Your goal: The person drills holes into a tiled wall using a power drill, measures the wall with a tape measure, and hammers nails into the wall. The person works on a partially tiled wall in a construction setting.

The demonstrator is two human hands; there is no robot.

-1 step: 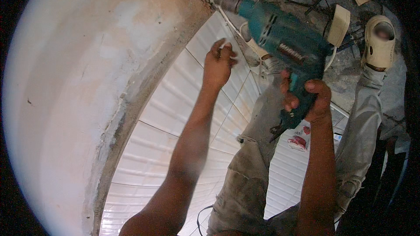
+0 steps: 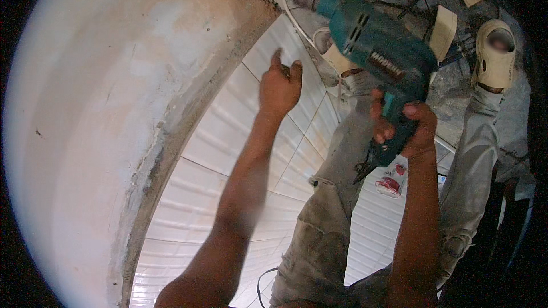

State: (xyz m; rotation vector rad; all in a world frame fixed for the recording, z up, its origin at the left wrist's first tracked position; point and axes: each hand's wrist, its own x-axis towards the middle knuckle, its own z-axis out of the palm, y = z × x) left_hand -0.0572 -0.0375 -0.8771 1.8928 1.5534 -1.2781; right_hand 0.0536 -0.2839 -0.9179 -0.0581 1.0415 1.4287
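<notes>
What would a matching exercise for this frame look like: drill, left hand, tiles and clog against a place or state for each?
Things:
1. drill
2. left hand
3. tiles
4. clog

Places or states:
A. white and ribbed, beside the plastered wall
B. upper right, on a foot
C. gripped in the right hand
D. raised before the tiles, holding no tool

Pairs: 1-C, 2-D, 3-A, 4-B

White plastered wall [image 2: 97, 108] on the left, stained and rough along its lower margin. White ribbed wall tiles [image 2: 222, 154] adjoin it. Grey, debris-strewn concrete floor [image 2: 456, 88] at upper right. Lighting dim.
</notes>
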